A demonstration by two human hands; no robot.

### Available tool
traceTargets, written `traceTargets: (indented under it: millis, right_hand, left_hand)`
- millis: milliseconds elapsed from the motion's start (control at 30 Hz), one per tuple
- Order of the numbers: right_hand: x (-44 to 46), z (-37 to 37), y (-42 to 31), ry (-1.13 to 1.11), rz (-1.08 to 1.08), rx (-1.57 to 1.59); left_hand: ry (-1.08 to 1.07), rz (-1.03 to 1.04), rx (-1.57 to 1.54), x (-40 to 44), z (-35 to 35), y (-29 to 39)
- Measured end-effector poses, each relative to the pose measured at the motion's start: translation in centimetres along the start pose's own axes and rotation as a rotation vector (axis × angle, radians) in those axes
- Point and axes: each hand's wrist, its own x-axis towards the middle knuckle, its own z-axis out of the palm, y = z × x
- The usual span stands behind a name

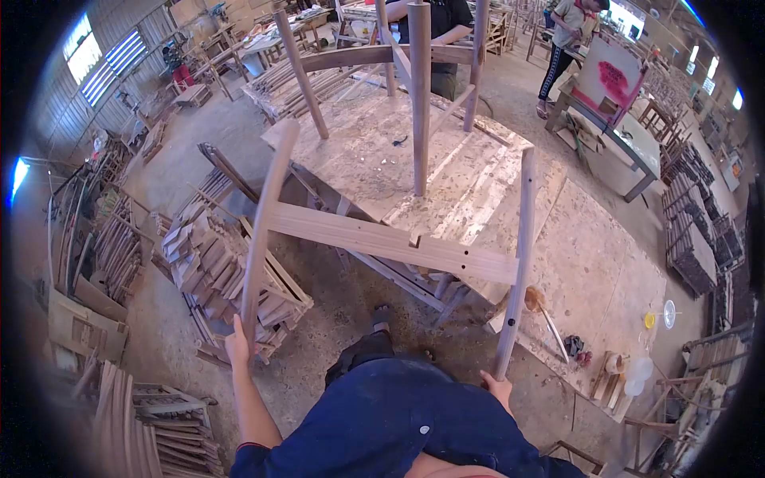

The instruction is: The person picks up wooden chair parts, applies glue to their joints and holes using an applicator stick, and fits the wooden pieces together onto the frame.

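Between my hands is a wooden chair leg frame, two curved legs joined by a flat crossbar [382, 237] with a notch and dark holes. My left hand [237, 346] is closed around the lower end of the left leg [263, 215]. On the other side, my right hand [499, 389] grips the bottom of the right leg [522, 231], which has several dark holes. The frame is held at the near edge of a worn wooden worktable [470, 191]. A partly assembled piece with upright legs [420, 103] and a curved rail [347, 57] stands on that table.
Stacked wood pieces [211, 255] stand at the left. On the table's right lie a stick with a brown end [551, 328], a yellow cup [649, 320] and clear plastic cups [637, 370]. One person [446, 24] stands across the table; another [570, 36] is farther right.
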Motion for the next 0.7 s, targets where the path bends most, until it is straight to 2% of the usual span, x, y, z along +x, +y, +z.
traceTargets:
  millis: [67,100,133,200,267,433,500,600,667,700]
  right_hand:
    - [-0.5,0.5,-0.4,0.0,0.05,-0.01]
    - [-0.1,0.8,0.5,0.004,0.064,0.001]
    - [0.1,1.2,0.9,0.013,0.079,0.013]
    - [-0.3,2.3,-0.1,0.032,0.135,0.051]
    - [0.0,3.5,-0.4,0.056,0.164,0.064]
    - [1.9,7.5,-1.3,0.138,0.171,0.009]
    - [2.6,9.5,-2.0,0.121,0.201,0.102]
    - [3.9,12.6,-3.6,0.149,0.231,0.18]
    - [4.9,14.9,-4.4,0.172,0.247,0.23]
    - [5.6,16.0,-4.5,0.18,0.258,0.264]
  left_hand:
    - [-0.02,-0.009,0.131,0.9,1.1,1.4]
    - [0.01,0.088,0.233,0.5,1.7,2.8]
    - [-0.022,0.058,0.263,1.7,2.4,3.3]
    - [-0.09,-0.005,0.329,5.3,4.0,2.7]
    - [-0.093,0.023,0.429,11.7,6.4,0.1]
    - [-0.154,0.096,0.493,19.3,12.4,2.9]
    - [-0.19,0.107,0.542,22.8,15.2,4.4]
    - [-0.259,0.192,0.608,19.0,16.8,14.8]
    - [-0.274,0.259,0.58,21.7,19.6,16.6]
    - [-0.374,0.183,0.552,23.3,21.1,17.5]
